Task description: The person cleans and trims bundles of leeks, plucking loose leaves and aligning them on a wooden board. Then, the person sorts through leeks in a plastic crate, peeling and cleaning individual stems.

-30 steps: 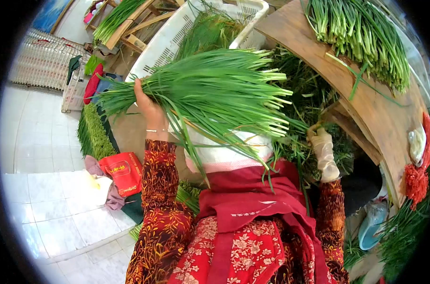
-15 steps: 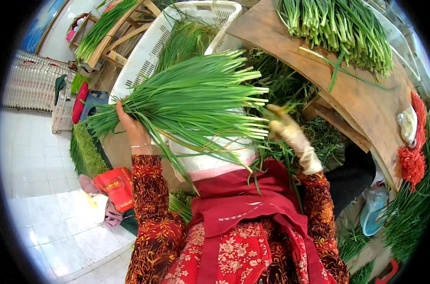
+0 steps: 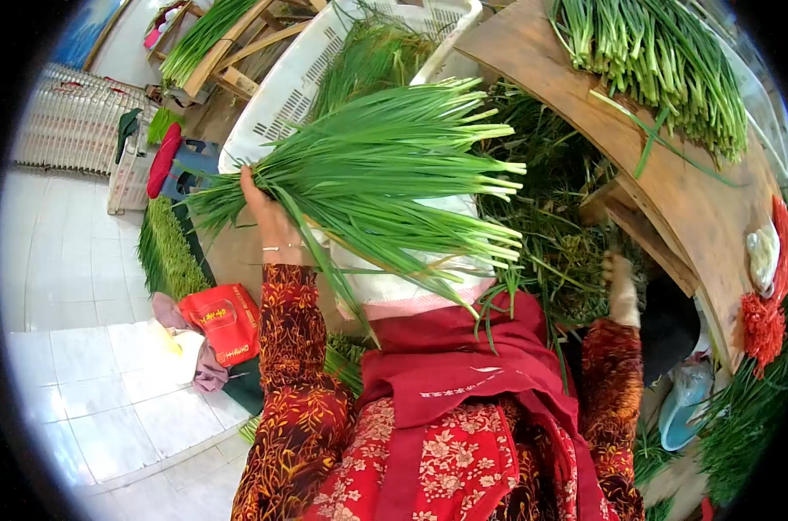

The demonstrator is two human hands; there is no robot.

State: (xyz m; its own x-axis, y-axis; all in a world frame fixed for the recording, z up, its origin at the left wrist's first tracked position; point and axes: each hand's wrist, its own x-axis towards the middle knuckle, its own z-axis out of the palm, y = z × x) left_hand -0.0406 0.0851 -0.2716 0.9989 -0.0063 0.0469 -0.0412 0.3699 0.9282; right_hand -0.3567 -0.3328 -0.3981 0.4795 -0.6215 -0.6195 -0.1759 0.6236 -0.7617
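Nearest, at bottom centre, lies a red floral apron (image 3: 446,434) over the lap. Right of centre, the gloved right hand (image 3: 620,282) reaches into a loose heap of green chive stalks (image 3: 559,234); whether its fingers are closed cannot be told. At centre left, the bare left hand (image 3: 268,213) is clamped around a thick fanned bunch of long green chives (image 3: 385,174). Farther, upper centre, stands a white perforated plastic crate (image 3: 303,78); upper right, a curved wooden board (image 3: 672,187) carries trimmed chives (image 3: 663,61).

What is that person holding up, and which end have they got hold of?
The left hand grips a bunch of green chives near its leafy end, cut stems fanning away. The right hand reaches into loose greens; its grasp cannot be told.
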